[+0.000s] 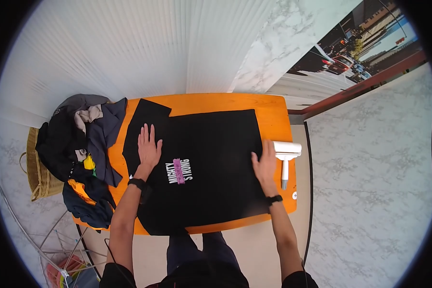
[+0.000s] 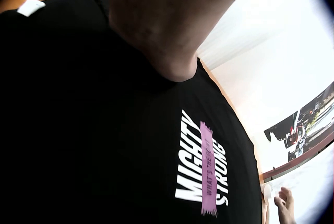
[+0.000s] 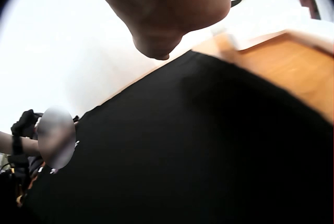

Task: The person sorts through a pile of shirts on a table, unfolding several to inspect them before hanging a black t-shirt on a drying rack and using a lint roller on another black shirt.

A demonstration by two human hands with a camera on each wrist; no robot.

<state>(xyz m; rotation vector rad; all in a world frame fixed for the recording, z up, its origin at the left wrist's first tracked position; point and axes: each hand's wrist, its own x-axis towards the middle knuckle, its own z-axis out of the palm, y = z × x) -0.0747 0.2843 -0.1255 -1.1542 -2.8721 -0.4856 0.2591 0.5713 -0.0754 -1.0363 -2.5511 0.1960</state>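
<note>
A black T-shirt [image 1: 221,144] lies spread on an orange table, its hem toward the right. White lettering with a purple strip [image 1: 178,172] crosses its chest. My left hand [image 1: 150,148] rests on the shirt's upper part near a sleeve, fingers extended. At the hem edge is my right hand [image 1: 264,165], fingers straight and thumb apart, holding nothing; in the right wrist view that hand [image 3: 172,10] shows over the far edge of the cloth. Just right of it lies a white lint roller [image 1: 286,150] with a grey-tipped handle.
A heap of dark clothes [image 1: 65,139] covers the table's left end, beside a woven basket [image 1: 33,168]. A metal rack [image 1: 57,240] stands at the lower left. The orange table [image 1: 216,100] backs onto a white ribbed wall [image 1: 144,48].
</note>
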